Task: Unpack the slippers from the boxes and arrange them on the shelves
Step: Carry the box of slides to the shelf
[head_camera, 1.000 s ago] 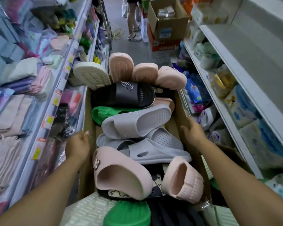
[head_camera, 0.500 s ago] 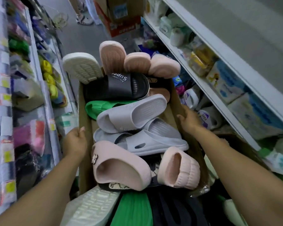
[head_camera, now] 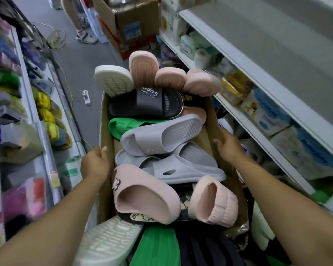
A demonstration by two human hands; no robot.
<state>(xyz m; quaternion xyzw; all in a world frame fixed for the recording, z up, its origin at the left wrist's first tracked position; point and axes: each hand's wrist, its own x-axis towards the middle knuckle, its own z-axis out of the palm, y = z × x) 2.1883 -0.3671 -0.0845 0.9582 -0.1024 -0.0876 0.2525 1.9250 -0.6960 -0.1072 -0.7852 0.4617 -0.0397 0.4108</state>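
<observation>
Left hand (head_camera: 94,164) and right hand (head_camera: 229,148) grip opposite side walls of a long cardboard box (head_camera: 104,129) heaped with slippers: a pink slipper (head_camera: 142,196) at its near end, a grey slipper (head_camera: 161,135) mid-box, a black slipper (head_camera: 146,104) toward the far end.

I read the white word "Super" on the strap of the black slide (head_camera: 145,104) in my cardboard box (head_camera: 104,123), upside down to me. The smaller line beside it starts with "Air" and then blurs. Beyond the black slide, the blue label (head_camera: 132,31) on the brown carton (head_camera: 123,15) is too blurred to read. To the right of the black slide, the blue print on the shelf packs (head_camera: 273,116) is unreadable too.
</observation>
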